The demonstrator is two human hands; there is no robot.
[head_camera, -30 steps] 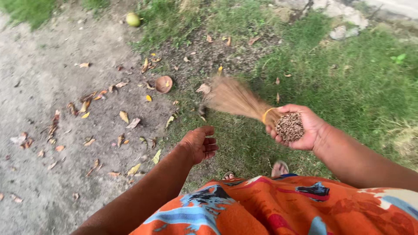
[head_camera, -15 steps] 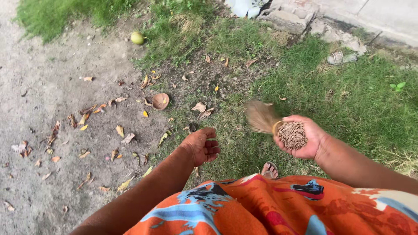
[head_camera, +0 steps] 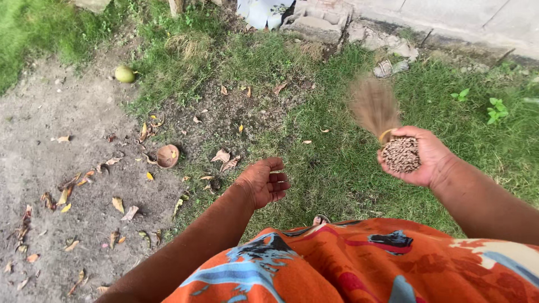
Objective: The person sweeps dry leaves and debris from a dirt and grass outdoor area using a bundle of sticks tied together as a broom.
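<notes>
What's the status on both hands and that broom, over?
Right hand gripping stick broom by its bundled end, bristles blurred above grass. Left hand empty, fingers curled. Dry leaves scattered ahead.

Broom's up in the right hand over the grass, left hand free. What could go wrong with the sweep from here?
1. The right hand grips only the butt end of the stick broom; a hard swing might let it slip.
2. The bristles hang over grass, which may snag them and trap the dry leaves.
3. A sandalled foot shows just below the empty left hand; a low stroke could catch it.
</notes>
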